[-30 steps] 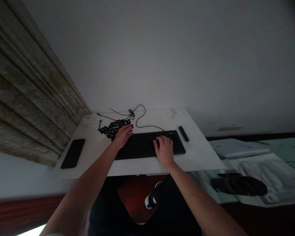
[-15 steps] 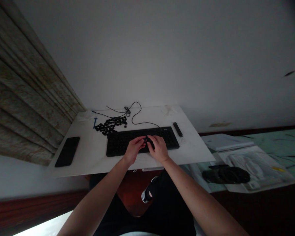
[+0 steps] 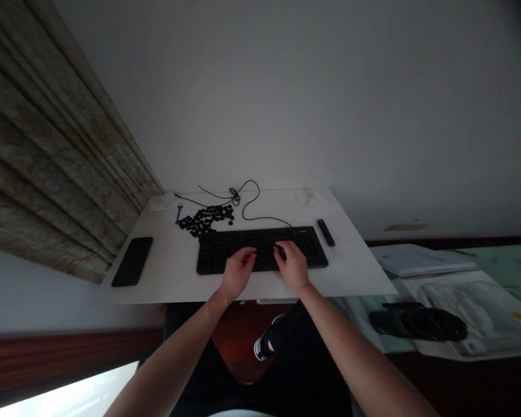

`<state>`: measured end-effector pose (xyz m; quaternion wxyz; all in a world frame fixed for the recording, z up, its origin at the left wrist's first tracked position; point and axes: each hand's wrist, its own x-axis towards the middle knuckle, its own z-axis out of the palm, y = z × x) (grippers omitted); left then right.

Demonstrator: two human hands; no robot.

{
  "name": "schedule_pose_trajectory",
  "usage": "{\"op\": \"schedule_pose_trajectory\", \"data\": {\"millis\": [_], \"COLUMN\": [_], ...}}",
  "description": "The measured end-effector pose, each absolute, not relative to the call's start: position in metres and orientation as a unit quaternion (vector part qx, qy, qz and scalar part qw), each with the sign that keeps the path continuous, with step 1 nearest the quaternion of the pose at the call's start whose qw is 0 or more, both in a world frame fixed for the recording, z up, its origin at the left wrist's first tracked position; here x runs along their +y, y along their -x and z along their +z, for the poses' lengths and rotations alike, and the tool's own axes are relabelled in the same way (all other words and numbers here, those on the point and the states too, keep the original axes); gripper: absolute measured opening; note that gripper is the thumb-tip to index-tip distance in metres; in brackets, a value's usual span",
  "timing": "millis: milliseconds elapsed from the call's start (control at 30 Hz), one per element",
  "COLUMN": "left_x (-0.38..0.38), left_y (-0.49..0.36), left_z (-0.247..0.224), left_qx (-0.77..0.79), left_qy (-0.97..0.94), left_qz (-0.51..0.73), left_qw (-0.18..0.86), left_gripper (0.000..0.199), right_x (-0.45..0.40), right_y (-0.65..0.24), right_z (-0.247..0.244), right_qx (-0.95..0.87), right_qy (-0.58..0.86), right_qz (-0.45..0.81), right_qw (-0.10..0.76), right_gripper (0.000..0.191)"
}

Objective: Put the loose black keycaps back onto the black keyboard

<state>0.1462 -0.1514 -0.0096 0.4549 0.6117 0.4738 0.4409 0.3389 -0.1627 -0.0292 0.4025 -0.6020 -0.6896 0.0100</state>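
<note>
A black keyboard (image 3: 217, 255) lies near the front edge of the white table. Over its middle, my left hand (image 3: 238, 271) has its fingers pinched together; whatever they hold is too small to make out. My right hand (image 3: 293, 265) is just to the right, above the keys, fingers curled around something dark that I cannot make out. Behind the keyboard's left end is a heap of loose black keycaps (image 3: 204, 219), with one keycap lying apart at its right side.
A dark phone (image 3: 132, 262) lies on the table's left (image 3: 169, 284). A blue tool (image 3: 179, 214) is beside the keycaps, a black-handled brush (image 3: 325, 231) right of the keyboard. The cable (image 3: 258, 191) loops behind. Papers (image 3: 429, 260) and a black object (image 3: 417, 322) stand right.
My hands have moved apart from each other over the keyboard. The whole view has shifted, so the table and its things appear slightly farther right.
</note>
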Motion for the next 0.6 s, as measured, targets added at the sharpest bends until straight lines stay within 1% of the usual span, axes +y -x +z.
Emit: {"op": "schedule_pose_trajectory", "data": {"millis": [167, 267, 333, 433, 600], "left_x": [-0.145, -0.141, -0.139, -0.138, -0.134], "left_y": [-0.08, -0.052, -0.044, -0.045, -0.049], "left_z": [-0.005, -0.01, -0.015, -0.021, -0.025], "left_qx": [0.503, 0.531, 0.538, 0.532, 0.519], "left_qy": [-0.728, -0.753, -0.758, -0.772, -0.791], "left_qz": [0.415, 0.375, 0.362, 0.343, 0.321], "left_qw": [0.209, 0.103, 0.074, 0.062, 0.044], "left_gripper": [0.021, 0.021, 0.021, 0.023, 0.028], "right_x": [-0.162, -0.162, -0.162, -0.162, -0.163], "right_y": [-0.341, -0.341, -0.342, -0.347, -0.384], "right_z": [-0.028, -0.026, -0.026, -0.027, -0.031], "right_qx": [-0.625, -0.564, -0.513, -0.423, -0.33], "right_qy": [0.638, 0.678, 0.705, 0.736, 0.719], "right_qz": [0.032, 0.046, 0.051, 0.063, 0.114], "right_qw": [0.448, 0.468, 0.487, 0.525, 0.601], "right_gripper": [0.026, 0.031, 0.034, 0.04, 0.049]}}
